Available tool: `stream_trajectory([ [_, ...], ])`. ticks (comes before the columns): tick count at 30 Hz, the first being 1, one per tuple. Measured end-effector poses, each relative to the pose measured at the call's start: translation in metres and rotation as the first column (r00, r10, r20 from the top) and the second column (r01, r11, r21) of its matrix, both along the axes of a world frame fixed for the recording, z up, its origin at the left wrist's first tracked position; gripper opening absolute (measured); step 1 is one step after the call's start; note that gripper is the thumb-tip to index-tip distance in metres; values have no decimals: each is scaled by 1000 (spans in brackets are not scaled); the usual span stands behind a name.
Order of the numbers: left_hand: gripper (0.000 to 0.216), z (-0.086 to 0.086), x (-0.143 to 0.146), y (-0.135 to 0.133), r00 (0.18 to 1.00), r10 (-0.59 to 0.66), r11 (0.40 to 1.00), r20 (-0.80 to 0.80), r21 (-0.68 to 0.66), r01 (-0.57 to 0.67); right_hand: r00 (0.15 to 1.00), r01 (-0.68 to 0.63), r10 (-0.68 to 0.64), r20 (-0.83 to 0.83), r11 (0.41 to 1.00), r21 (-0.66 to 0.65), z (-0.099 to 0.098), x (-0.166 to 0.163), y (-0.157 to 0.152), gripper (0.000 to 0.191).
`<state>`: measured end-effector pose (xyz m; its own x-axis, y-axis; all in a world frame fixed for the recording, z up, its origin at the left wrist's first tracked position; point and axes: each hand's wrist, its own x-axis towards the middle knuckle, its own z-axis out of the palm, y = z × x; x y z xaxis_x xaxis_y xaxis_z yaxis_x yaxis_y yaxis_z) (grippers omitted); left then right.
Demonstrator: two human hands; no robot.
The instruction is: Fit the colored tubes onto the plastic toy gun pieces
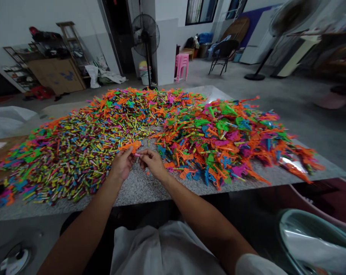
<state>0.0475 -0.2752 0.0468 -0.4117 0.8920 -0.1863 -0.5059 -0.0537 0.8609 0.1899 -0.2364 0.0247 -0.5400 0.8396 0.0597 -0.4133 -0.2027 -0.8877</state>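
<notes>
My left hand [123, 163] is closed on an orange plastic toy gun [132, 146], held just above the table. Between the fingertips of my right hand [153, 162] is a small pink tube [137, 154], which meets the near end of the toy gun. To the left spreads a heap of small, many-coloured tubes [84, 149], mostly yellow with blue and pink. On the right lies a pile of orange, green, blue and magenta toy guns [218, 141], some with tubes on them. Fingers partly hide the spot where tube and gun meet.
The grey speckled tabletop [144, 187] ends close in front of my body. A clear green-rimmed tub [318, 217] and a pink basin [338, 194] stand low at the right. Beyond the table are a standing fan [145, 36], pink stools [181, 63] and a black chair [224, 51].
</notes>
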Motion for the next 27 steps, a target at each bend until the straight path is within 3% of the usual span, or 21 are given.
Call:
stream_trajectory([
  [6,37,-5,1,-2,1000,7,1000,14,10,-7,999,-22,16,-47,993,-117,-2,4,2,26],
  [14,32,-4,4,-2,999,30,999,43,24,-31,997,73,-75,15,991,113,-2,8,-2,27],
  [27,30,-6,7,-4,997,31,999,77,6,-32,994,99,-103,28,987,129,-7,5,-6,27],
])
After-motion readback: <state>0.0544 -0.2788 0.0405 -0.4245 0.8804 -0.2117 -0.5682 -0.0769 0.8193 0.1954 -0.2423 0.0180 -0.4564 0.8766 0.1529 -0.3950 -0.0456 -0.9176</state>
